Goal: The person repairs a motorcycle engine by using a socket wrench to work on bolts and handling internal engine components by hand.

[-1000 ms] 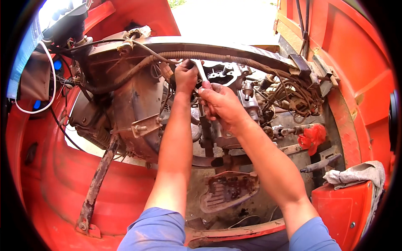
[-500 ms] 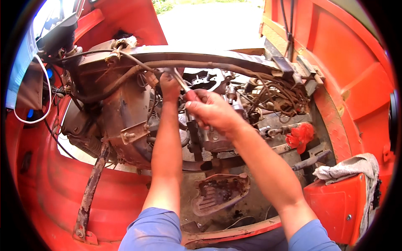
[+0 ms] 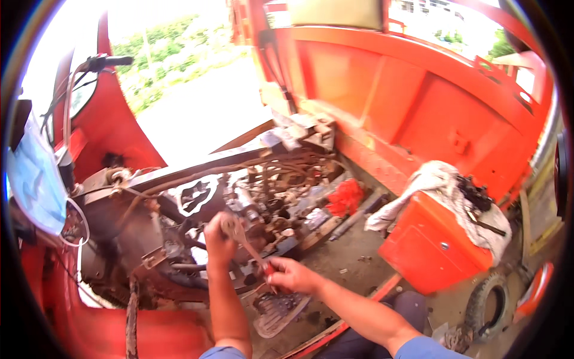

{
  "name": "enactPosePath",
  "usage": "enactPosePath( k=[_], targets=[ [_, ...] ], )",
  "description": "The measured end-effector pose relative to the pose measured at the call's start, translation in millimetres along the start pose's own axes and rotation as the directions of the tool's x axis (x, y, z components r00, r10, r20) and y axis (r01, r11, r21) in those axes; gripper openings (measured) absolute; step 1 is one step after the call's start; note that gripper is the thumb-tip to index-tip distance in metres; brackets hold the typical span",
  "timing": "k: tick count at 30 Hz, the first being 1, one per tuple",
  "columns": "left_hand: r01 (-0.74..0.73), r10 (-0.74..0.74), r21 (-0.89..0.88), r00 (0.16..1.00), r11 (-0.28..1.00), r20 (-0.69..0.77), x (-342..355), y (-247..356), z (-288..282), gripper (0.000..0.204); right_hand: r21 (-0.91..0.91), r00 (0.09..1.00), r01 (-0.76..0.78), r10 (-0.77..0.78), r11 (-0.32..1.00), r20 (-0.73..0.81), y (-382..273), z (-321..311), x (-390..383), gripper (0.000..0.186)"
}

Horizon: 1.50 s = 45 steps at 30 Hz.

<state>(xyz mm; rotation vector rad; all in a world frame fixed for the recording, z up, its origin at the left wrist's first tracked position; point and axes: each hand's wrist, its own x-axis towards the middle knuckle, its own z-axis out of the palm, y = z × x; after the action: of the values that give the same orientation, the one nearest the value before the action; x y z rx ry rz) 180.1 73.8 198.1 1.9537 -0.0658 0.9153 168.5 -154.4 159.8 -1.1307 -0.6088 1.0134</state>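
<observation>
A ratchet wrench [image 3: 246, 242] with a metal shaft and red handle is held between my two hands, in front of an open engine [image 3: 250, 206]. My left hand [image 3: 219, 240] is closed at the wrench's round head; what else may be in its fingers is hidden. My right hand [image 3: 293, 276] grips the red handle, lower and to the right. Beyond the hands lies a white-edged open engine cover face [image 3: 196, 196]. A dirty, ribbed metal pan [image 3: 280, 314] rests on the floor below my right hand.
A frame rail with cables [image 3: 239, 163] runs behind the engine. Red cloth or plastic [image 3: 345, 198] lies to its right. A red box [image 3: 436, 245] carries a whitish rag [image 3: 433, 177] and dark parts. A tire [image 3: 485, 302] stands at lower right; a blue face mask [image 3: 37, 179] hangs at left.
The view has swung to the right and up, showing more of the red box and tire. Both hands have drawn back from the engine with the ratchet wrench, toward me.
</observation>
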Motion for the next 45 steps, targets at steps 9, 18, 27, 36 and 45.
enactPosePath(
  k=[9,18,27,36,45],
  targets=[
    [-0.392,0.410,-0.123,0.853,0.912,0.324,-116.6,128.1,165.5,0.039,-0.411,0.618,0.116,-0.389,0.904,-0.683,10.7,27.5,-186.6,0.042],
    [-0.730,0.718,-0.074,0.682,0.679,-0.140,-197.5,159.8,197.1,0.026,-0.547,0.407,0.052,-0.518,0.835,-0.752,14.4,100.1,-291.1,0.045],
    [-0.530,0.537,-0.168,0.843,0.831,-0.004,-218.1,183.8,199.2,0.029,-0.565,0.436,0.054,-0.528,0.824,-0.728,14.6,109.5,-355.4,0.045],
    [-0.703,0.642,0.040,0.670,0.710,0.373,-196.1,292.0,192.1,0.034,-0.386,0.379,0.292,-0.476,0.875,-0.793,2.5,124.1,-369.4,0.044],
    [-0.354,0.374,-0.121,0.881,0.927,0.290,-231.9,256.6,193.8,0.041,-0.500,0.329,0.156,-0.522,0.852,-0.787,14.2,139.7,-371.0,0.042]
  ],
)
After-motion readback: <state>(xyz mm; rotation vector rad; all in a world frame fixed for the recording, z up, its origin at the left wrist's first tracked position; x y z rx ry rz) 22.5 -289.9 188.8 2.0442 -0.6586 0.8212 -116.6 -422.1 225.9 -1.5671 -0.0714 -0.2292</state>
